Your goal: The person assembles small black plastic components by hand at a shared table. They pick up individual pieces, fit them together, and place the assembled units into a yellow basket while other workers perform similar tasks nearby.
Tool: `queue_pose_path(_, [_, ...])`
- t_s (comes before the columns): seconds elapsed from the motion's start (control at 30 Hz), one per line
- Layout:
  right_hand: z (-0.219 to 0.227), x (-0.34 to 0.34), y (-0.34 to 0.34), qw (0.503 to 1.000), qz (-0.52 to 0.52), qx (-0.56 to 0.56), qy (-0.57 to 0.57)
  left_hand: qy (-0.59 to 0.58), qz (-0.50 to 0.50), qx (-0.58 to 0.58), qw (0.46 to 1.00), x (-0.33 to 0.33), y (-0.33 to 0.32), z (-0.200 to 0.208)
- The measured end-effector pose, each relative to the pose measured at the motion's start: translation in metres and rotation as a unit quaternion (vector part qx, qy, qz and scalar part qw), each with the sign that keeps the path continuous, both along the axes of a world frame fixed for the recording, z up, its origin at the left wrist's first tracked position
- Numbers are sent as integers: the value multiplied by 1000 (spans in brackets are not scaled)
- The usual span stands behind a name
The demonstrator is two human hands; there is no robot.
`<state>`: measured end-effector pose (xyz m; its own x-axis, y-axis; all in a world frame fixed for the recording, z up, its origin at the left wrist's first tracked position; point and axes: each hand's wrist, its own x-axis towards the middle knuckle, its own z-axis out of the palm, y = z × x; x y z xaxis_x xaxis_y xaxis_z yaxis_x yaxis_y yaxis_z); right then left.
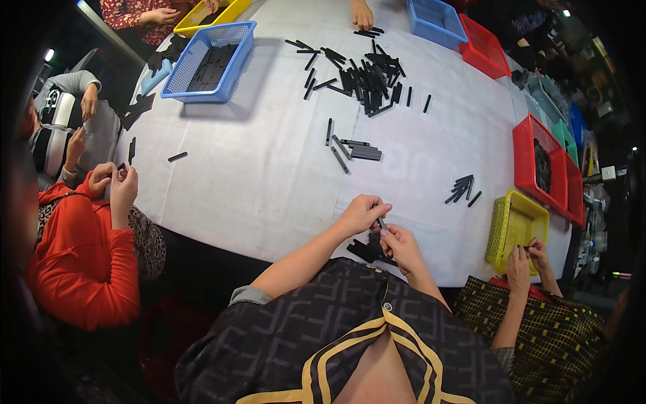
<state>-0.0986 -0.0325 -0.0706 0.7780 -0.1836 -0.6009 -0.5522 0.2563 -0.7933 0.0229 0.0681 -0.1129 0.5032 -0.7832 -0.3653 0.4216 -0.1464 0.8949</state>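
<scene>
Close to my body, at the table's near edge, my left hand (363,214) and my right hand (402,246) meet around a short, thin dark bar (381,222). Fingers of both hands are closed on it. Beneath my hands lie black pieces (363,250), partly hidden by my right hand. Ahead of my hands is a small group of dark flat bars (365,153), some side by side and some askew. A larger heap of black bars (370,84) spreads further off, and a small cluster (461,188) rests to the right.
White cloth covers the table (256,182). A blue basket (232,81) with black pieces stands far left; a yellow basket (498,232) and a red basket (528,161) stand right. Co-workers sit on both sides, one in an orange sleeve (84,269). Another person's hand (362,15) touches bars at the far side.
</scene>
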Motion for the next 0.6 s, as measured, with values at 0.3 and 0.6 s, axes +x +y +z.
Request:
queue_pose_path(0.3, [44,22,4,997,39,63,-8,-184,249,-49,950,40,6,55])
queue_pose_path(0.6, [63,31,20,989,119,91,-22,-596,210,-233,739,40,-12,109])
